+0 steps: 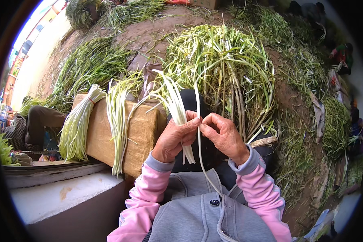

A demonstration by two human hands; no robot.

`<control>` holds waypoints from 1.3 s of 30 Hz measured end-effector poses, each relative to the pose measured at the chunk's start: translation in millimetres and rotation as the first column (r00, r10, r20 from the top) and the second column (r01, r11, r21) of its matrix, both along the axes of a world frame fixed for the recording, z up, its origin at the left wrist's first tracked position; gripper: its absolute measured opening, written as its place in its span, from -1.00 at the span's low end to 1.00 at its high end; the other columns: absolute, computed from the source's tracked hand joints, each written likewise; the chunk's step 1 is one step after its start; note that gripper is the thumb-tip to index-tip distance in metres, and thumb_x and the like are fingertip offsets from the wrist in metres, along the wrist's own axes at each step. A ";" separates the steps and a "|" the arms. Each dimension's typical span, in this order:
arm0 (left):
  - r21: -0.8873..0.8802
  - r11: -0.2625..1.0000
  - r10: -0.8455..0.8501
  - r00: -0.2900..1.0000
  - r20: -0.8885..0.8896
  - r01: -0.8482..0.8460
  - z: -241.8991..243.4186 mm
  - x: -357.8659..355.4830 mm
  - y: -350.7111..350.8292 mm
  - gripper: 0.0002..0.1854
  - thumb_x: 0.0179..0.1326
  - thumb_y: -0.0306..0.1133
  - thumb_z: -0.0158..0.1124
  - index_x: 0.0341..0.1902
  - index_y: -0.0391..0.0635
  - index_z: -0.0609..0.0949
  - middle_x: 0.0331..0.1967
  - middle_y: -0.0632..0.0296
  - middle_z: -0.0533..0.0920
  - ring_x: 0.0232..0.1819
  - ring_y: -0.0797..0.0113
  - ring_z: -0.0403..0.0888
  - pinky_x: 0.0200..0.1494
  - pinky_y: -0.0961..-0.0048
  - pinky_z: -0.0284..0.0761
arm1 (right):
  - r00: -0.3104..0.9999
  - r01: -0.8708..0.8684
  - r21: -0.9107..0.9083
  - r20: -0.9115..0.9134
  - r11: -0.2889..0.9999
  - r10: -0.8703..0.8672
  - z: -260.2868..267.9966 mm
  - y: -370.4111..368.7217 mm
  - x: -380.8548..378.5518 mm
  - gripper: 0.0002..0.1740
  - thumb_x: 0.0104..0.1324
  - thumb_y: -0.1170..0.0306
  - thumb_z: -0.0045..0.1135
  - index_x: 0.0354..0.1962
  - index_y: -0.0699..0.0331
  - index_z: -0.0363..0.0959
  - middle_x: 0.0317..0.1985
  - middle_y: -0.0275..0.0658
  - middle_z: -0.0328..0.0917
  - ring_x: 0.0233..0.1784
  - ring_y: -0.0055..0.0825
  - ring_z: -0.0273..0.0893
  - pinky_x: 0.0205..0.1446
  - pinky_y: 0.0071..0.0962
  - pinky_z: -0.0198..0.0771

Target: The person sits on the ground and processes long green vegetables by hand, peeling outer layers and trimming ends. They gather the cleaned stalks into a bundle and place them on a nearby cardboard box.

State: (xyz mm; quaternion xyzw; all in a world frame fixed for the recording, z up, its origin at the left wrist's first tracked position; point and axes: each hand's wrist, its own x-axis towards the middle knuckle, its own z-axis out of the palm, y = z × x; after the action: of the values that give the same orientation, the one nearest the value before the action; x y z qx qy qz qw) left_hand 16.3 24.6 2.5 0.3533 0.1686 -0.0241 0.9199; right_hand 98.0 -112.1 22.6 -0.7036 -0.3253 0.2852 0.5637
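Note:
My left hand (pixel 177 136) grips a small bunch of peeled pale stalks (pixel 176 104), their white ends pointing down below the fist. One long single stalk (pixel 198 151) runs between my two hands and hangs down towards my grey vest. Thumb and forefinger of my right hand (pixel 222 133) pinch at this stalk, close against the left fingertips. To the left, a tied bundle of pale stalks (pixel 78 127) and a loose heap of stalks (pixel 117 127) drape over a box covered in brown material (pixel 142 133).
A large pile of unpeeled green stalks (pixel 217 69) stands before my knees, with a short piece of wood (pixel 263 141) at its near side. Leafy waste (pixel 87 63) covers much of the earth floor. A white ledge (pixel 66 186) lies at left; another person's bent leg (pixel 42 121) is beyond.

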 end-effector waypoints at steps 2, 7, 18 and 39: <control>0.008 1.000 -0.007 1.000 -0.005 0.007 -0.1 -1.1 1.3 -0.82 0.11 -0.30 0.20 -0.32 -0.11 0.46 -0.71 0.48 0.33 -0.80 0.70 0.11 -0.76 0.73 -0.01 | 0.997 -0.004 0.000 -0.082 1.000 0.004 -0.3 -0.7 2.1 -0.84 0.21 0.38 0.02 -0.47 0.31 0.35 -0.59 -0.50 0.30 -0.54 -0.82 0.14 -0.49 -0.74 0.14; 0.028 0.999 0.017 1.000 0.009 -0.017 -3.0 -2.0 -2.3 -0.81 0.04 -0.35 0.27 -0.33 -0.10 0.46 -0.70 0.48 0.33 -0.79 0.70 0.11 -0.76 0.72 -0.05 | 0.982 0.050 0.007 0.183 0.999 -0.051 -3.4 2.3 -2.1 -0.82 0.19 0.39 0.04 -0.47 0.36 0.34 -0.61 -0.41 0.33 -0.53 -0.78 0.19 -0.49 -0.68 0.18; 0.192 0.981 0.020 0.996 -0.091 -0.002 -3.1 1.0 -0.8 -0.82 0.00 -0.46 0.28 -0.34 -0.16 0.48 -0.67 0.44 0.41 -0.81 0.71 0.12 -0.77 0.73 -0.08 | 0.992 -0.099 -0.084 0.073 0.992 0.105 -9.9 -7.4 19.0 -0.82 0.18 0.39 0.03 -0.49 0.34 0.35 -0.65 -0.48 0.27 -0.58 -0.79 0.14 -0.56 -0.69 0.11; -0.473 0.873 0.292 0.903 0.314 -0.118 -12.7 14.9 33.2 -0.83 0.24 -0.41 -0.03 -0.14 -0.23 0.37 -0.38 0.25 0.41 -0.72 0.69 0.14 -0.70 0.75 0.11 | 0.856 0.485 0.635 -0.487 0.601 -0.176 14.6 -198.6 51.4 -0.69 0.23 0.34 0.01 -0.10 0.21 0.20 -0.55 -0.44 0.23 -0.73 -0.78 0.08 -0.73 -0.74 0.09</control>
State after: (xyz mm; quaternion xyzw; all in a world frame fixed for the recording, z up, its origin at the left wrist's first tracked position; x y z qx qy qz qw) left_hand 31.2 57.8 -10.2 0.1120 0.0164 0.1057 0.9879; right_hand 149.4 -310.7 37.2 -0.3941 -0.1589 0.1456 0.8934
